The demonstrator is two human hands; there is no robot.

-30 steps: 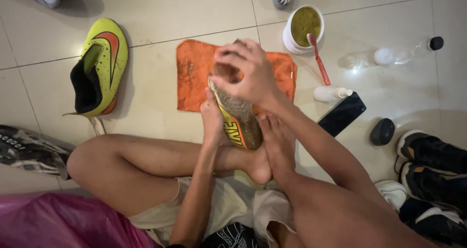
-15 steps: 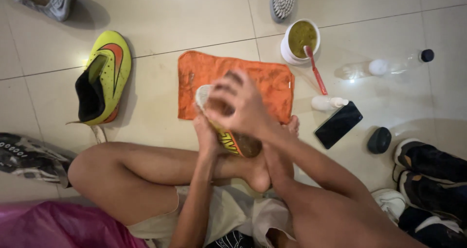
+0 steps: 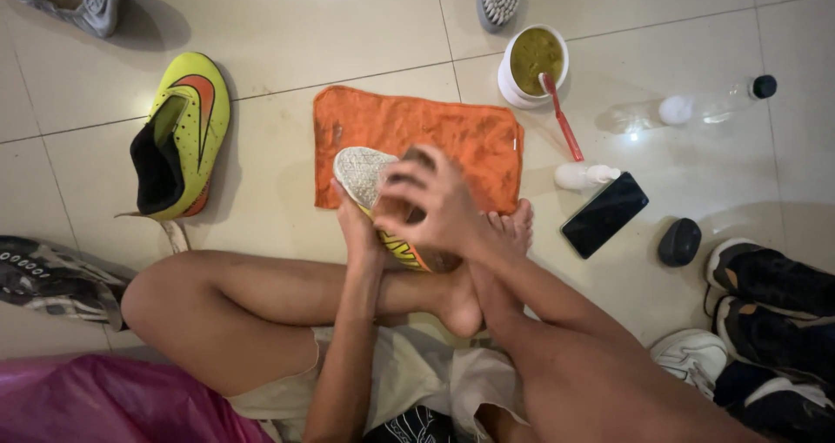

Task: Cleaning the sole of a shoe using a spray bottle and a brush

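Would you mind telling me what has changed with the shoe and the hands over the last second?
The dirty insole the left hand grips has tipped from pointing away to leaning leftward, its speckled pale face now showing over the orange cloth. The right hand dropped lower and stays spread over it. The yellow shoe, cup, phone and bottle lie as before.

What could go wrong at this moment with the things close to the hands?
The white cup of murky liquid stands just beyond the orange towel, with a toothbrush leaning out; a wide sweep of the right hand might tip it. A spill could reach the phone lying nearby. The dirty shoe may drip beyond the towel.
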